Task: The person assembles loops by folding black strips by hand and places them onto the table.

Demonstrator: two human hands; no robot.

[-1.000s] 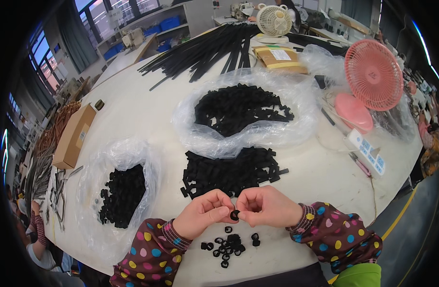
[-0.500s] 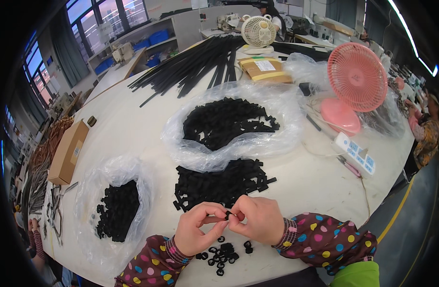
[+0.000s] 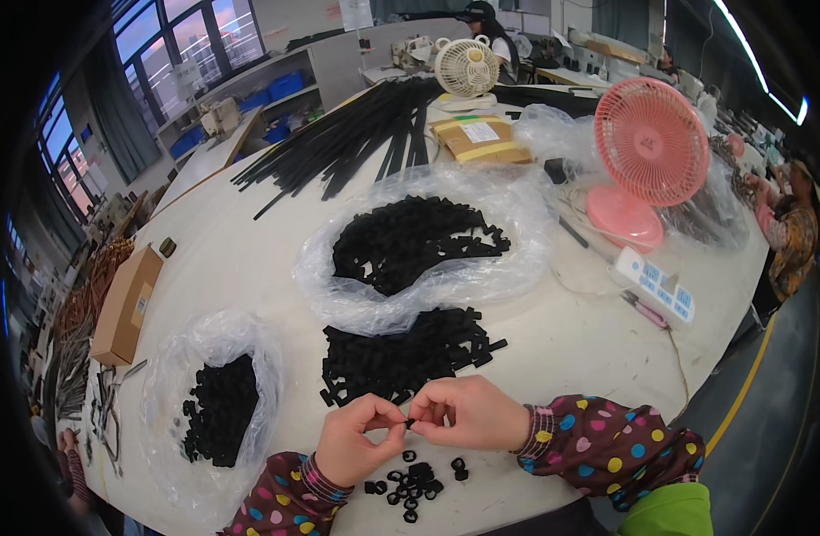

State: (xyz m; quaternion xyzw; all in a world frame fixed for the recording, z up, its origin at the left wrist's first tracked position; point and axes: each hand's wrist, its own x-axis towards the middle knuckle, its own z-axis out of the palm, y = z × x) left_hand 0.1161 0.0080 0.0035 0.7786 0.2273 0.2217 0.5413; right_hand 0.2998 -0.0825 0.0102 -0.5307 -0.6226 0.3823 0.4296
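We see bright, even daylight from windows [image 3: 173,45] at upper left; sharp centre, fisheye-bent edges, black vignetted corners.

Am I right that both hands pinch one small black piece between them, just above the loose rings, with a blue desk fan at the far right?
Not quite: the head view shows the desk fan is pink, not blue. The rest stands.

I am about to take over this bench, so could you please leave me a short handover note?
Left hand and right hand: both pinch one small black piece between fingertips, above the table.
Small ring pile: under the hands.
Loose black blocks: just beyond the hands.
More black parts: left bag, big bag.
Done: only the small ring pile. Left: blocks and bags remain full.
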